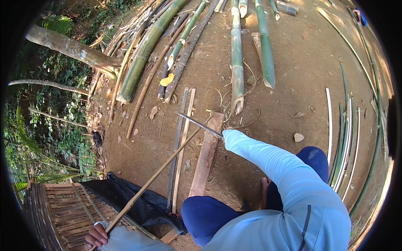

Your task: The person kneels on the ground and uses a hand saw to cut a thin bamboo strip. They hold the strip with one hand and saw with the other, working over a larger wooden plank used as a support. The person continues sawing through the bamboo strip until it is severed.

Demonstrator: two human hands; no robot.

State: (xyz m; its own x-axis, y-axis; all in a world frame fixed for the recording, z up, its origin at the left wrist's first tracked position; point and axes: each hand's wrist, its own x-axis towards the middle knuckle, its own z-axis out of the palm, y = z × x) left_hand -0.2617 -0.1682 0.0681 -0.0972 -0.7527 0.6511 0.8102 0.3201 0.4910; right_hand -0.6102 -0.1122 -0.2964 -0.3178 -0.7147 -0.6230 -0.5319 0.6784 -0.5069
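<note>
My left hand, at the lower left, is closed round the near end of a long, thin bamboo strip. The strip slants up and away to the far end of a wooden plank. My right arm reaches forward in a light blue sleeve. My right hand is mostly hidden by its cuff. From it a long-bladed knife points left, its dark blade crossing the strip near the far end. Thin curled shavings lie around the plank's tip.
Thick green bamboo poles lie ahead, with more poles at far left. Two flat strips lie left of the plank. Split green and white strips lie at right. A black sheet and slatted bamboo frame are at lower left.
</note>
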